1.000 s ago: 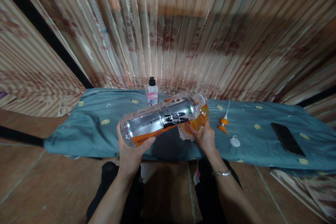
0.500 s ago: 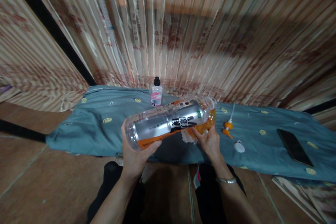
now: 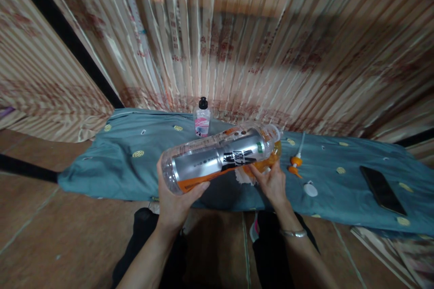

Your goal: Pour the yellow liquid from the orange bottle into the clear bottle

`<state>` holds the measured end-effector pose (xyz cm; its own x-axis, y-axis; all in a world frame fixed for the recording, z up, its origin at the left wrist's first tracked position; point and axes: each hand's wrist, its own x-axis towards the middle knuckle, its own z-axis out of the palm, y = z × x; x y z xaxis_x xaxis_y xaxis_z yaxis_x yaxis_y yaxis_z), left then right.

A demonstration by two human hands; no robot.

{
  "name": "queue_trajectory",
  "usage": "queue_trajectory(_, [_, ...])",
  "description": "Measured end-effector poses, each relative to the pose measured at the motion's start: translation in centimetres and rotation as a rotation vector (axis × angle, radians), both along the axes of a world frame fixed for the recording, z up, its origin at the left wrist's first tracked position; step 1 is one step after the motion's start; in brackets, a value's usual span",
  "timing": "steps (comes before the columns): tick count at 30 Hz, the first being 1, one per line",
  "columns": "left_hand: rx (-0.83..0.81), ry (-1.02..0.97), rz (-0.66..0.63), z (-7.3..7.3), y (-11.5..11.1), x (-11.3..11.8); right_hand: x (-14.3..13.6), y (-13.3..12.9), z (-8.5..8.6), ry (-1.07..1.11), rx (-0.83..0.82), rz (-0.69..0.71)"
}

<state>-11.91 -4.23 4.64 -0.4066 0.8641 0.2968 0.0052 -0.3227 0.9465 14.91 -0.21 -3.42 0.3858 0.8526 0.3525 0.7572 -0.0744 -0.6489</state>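
Note:
My left hand (image 3: pixel 178 203) is wrapped round the base of a large clear drink bottle (image 3: pixel 217 158) with a silver and orange label. It lies tilted almost level, its neck pointing right and slightly up. Behind that neck, my right hand (image 3: pixel 273 183) grips an orange bottle (image 3: pixel 267 160), mostly hidden by the clear one. A piece of white torn paper or tissue (image 3: pixel 244 176) shows beside my right fingers. To the right lie an orange pump head (image 3: pixel 295 165) with a pale tube and a round white cap (image 3: pixel 310 189).
A small clear bottle with a black cap and pink label (image 3: pixel 202 119) stands at the back of the teal cloth-covered surface (image 3: pixel 129 171). A black phone (image 3: pixel 382 189) lies at the right. Pleated curtains (image 3: pixel 217 45) hang behind, with dark poles at both sides.
Both hands and the two bottles hold nearly the same pose. The view has shifted very slightly; nothing was let go or taken up.

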Motion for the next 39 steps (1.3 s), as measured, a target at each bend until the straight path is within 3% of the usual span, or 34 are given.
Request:
queue_trajectory(8, [-0.036, -0.059, -0.021, -0.6, 0.2, 0.3, 0.0, 0.1, 0.1, -0.012, -0.012, -0.007])
queue_trajectory(15, [-0.103, -0.229, -0.079, -1.2, 0.2, 0.5, -0.2, 0.2, 0.4, 0.035, -0.033, -0.006])
queue_trajectory(26, [-0.180, -0.442, -0.253, 0.7, 0.2, 1.1, -0.4, 0.6, 0.5, 0.031, -0.019, -0.003])
queue_trajectory(39, [-0.142, -0.437, -0.239, 1.3, 0.2, 0.7, -1.3, 1.1, 0.3, 0.042, -0.013, -0.017])
